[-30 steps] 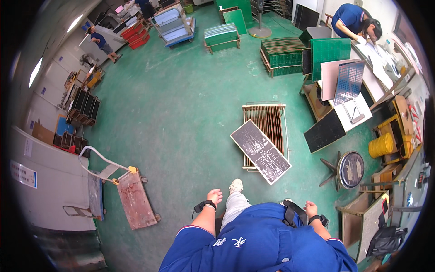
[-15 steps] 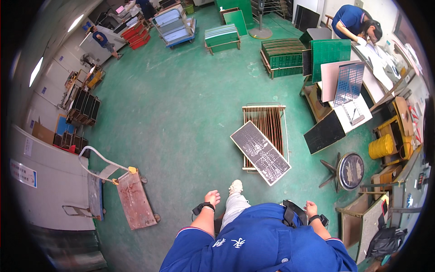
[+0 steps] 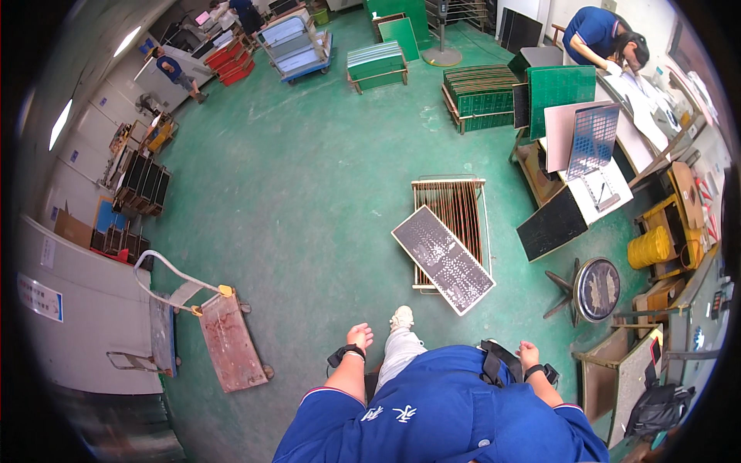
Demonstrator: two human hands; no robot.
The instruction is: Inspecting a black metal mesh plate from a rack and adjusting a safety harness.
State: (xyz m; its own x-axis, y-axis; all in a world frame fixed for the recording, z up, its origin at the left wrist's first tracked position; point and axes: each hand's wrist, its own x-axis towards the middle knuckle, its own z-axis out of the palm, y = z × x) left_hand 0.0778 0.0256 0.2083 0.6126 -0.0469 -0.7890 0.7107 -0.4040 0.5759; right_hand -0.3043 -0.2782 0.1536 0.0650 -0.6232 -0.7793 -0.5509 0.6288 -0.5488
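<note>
- The green floor (image 3: pixel 309 177) fills most of the view.
- A wooden slotted rack (image 3: pixel 451 212) lies flat on it, ahead of the person.
- A dark perforated panel (image 3: pixel 442 259) rests slanted across the rack's near end.
- A rusty platform trolley (image 3: pixel 230 339) stands to the person's left.
- The left hand (image 3: pixel 359 336) hangs empty beside the leg, fingers loosely curled, a black band at the wrist.
- The right hand (image 3: pixel 528 355) hangs empty at the hip; its fingers are too small to tell.
</note>
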